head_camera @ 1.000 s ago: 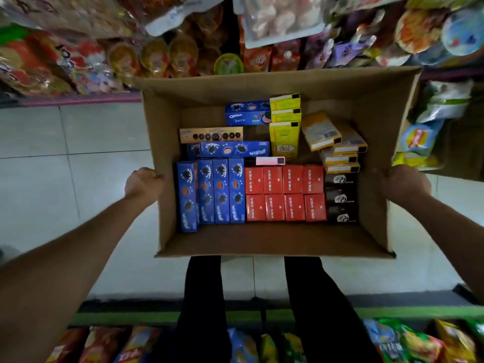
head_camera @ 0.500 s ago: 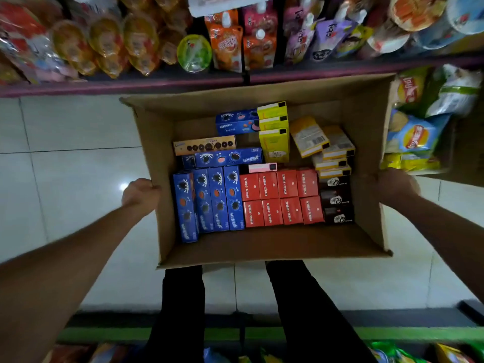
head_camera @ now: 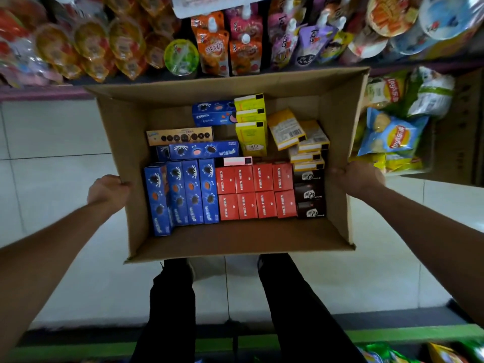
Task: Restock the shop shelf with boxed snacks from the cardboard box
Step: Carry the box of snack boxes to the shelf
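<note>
- You are holding the cardboard box in front of you, above the pale tiled floor, with its open top facing up at you.
- Your left hand grips the box's left wall, fingers curled over the rim.
- Your right hand grips the right wall the same way, fingers hooked over the edge.
- Inside, along the near left, four blue cookie boxes stand side by side.
- Just beside them, to the right, red boxes sit packed tight in two rows of four.
- At the near right, three black boxes are stacked in a column, touching the red ones.
- Behind the blue row, another blue box lies flat, with a tan cookie box behind it and one more blue box further back.
- A pink box lies between the flat blue one and the red rows.
- Yellow boxes stand toward the far middle; more yellow boxes lie tilted and loosely piled to their right.
- The shelf beyond the box's far wall carries drink pouches and wrapped snacks.
- To your right, bags of chips sit just beside the box.
- Your dark trousers show below the box.
</note>
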{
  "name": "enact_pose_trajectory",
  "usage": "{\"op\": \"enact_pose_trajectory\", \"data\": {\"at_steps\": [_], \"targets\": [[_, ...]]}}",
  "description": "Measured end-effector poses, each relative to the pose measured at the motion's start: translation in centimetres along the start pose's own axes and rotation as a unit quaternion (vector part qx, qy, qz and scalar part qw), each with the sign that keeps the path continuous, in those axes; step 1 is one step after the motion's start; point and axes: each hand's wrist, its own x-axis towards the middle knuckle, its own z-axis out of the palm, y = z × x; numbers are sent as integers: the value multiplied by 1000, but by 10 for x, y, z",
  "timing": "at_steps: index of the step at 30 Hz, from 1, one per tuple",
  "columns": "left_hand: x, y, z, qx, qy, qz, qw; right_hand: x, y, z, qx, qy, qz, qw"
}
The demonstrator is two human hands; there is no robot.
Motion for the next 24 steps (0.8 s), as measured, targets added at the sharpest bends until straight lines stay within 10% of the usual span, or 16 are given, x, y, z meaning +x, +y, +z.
{"op": "enact_pose_trajectory", "data": {"at_steps": [12, 24], "targets": [[19, 7, 7, -19, -16, 27, 999, 21, -13, 1, 44, 11, 27, 999], [-11, 44, 25, -124, 129, 53, 982, -21, -45, 30, 237, 57, 75, 967]]}}
